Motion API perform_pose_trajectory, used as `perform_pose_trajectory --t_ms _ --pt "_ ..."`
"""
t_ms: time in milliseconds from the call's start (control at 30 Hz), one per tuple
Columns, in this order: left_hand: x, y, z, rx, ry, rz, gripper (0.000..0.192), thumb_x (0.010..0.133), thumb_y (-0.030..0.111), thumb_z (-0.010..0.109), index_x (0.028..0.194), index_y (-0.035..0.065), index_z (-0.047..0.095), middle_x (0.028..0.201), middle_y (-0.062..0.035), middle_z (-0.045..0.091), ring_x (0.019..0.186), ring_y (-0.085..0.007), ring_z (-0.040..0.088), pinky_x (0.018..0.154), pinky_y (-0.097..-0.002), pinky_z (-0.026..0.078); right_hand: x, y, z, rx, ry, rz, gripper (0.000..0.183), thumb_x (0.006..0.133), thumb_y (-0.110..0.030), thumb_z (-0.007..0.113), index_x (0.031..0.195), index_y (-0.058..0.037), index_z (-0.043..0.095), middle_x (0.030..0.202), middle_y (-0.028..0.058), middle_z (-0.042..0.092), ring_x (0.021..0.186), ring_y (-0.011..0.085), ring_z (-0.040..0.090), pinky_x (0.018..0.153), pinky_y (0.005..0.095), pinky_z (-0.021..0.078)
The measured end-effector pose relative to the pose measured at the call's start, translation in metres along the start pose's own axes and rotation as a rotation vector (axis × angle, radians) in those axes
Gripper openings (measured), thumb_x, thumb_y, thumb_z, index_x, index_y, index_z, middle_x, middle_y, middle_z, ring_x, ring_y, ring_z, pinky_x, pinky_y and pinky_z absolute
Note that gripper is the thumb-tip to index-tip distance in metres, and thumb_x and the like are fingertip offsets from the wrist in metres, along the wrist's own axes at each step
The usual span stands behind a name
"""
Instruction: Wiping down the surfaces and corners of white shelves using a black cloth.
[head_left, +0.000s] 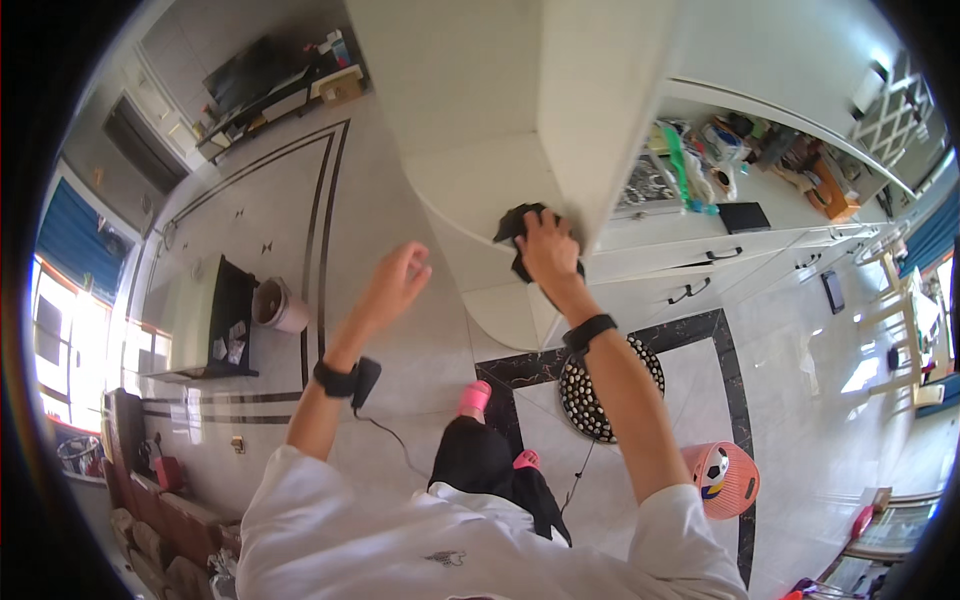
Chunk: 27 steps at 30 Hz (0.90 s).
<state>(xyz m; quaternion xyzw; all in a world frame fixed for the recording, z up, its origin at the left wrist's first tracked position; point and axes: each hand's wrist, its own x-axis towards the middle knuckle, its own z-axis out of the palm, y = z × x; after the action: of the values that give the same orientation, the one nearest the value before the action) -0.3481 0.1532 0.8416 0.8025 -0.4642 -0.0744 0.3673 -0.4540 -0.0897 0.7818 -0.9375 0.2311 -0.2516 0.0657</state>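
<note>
My right hand (550, 255) presses a crumpled black cloth (517, 223) against a rounded white shelf (480, 176) at the end of a tall white cabinet. Part of the cloth hangs over the shelf's curved front edge, and the palm hides some of it. My left hand (397, 281) is raised in the air left of the shelf, holding nothing, its fingers loosely curled. A lower rounded shelf (502, 311) lies beneath. Both wrists wear black bands; a dark box with a cable is at the left one.
Right of the cabinet panel, a cluttered counter (795, 214) stands above drawers with black handles. On the floor are a round studded black mat (592, 397), a pink basket holding balls (739, 487) and a waste bin (281, 306). A low dark-sided table (232, 322) stands at left.
</note>
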Motion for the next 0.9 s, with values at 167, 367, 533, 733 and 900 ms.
perform_pose_trajectory --t_ms 167,367,533,733,900 --pt "0.045 -0.123 -0.015 0.1 0.016 -0.059 0.05 0.085 0.017 0.06 0.125 -0.0053 0.039 0.118 -0.0265 0.051 0.111 -0.0375 0.052 0.091 -0.0425 0.044 0.074 -0.002 0.033 -0.234 -0.146 0.193 0.037 0.087 -0.029 0.059 0.116 -0.0065 0.05 0.114 0.0111 0.05 0.105 0.0344 0.052 0.073 0.043 0.0545" --pt "0.131 -0.202 -0.058 0.069 -0.102 -0.117 0.078 0.088 0.03 0.058 0.141 -0.0082 0.015 0.146 -0.0283 0.023 0.137 -0.0379 0.021 0.112 -0.0415 0.022 0.15 0.013 0.088 -0.401 -0.098 0.326 0.038 0.088 -0.028 0.058 0.115 -0.0017 0.053 0.116 0.0155 0.05 0.104 0.0355 0.054 0.075 0.0429 0.055" --pt "0.208 -0.249 -0.086 -0.191 -0.052 -0.009 0.086 0.088 0.038 0.059 0.143 -0.0071 0.01 0.148 -0.0277 0.018 0.139 -0.0368 0.017 0.114 -0.0411 0.018 0.206 -0.003 0.105 -0.4 0.014 0.42 0.031 0.088 -0.027 0.057 0.11 -0.0038 0.057 0.114 0.017 0.052 0.102 0.0386 0.054 0.074 0.0478 0.0537" --pt "0.271 -0.236 -0.066 -0.604 -0.009 0.071 0.085 0.091 0.04 0.055 0.144 -0.0073 0.008 0.149 -0.0269 0.017 0.14 -0.0344 0.017 0.113 -0.0389 0.015 0.179 -0.101 0.111 -0.258 -0.228 0.193 0.028 0.083 -0.02 0.06 0.106 -0.0046 0.056 0.112 0.0155 0.05 0.104 0.0354 0.052 0.079 0.0495 0.0511" --pt "0.311 -0.222 -0.04 -0.797 0.14 0.18 0.068 0.094 0.031 0.052 0.139 -0.0079 0.019 0.137 -0.023 0.032 0.128 -0.0261 0.031 0.108 -0.0356 0.023 0.168 -0.084 0.093 -0.337 -0.2 0.231 0.034 0.084 -0.025 0.061 0.111 -0.0052 0.056 0.11 0.0125 0.052 0.103 0.035 0.054 0.072 0.0446 0.0545"
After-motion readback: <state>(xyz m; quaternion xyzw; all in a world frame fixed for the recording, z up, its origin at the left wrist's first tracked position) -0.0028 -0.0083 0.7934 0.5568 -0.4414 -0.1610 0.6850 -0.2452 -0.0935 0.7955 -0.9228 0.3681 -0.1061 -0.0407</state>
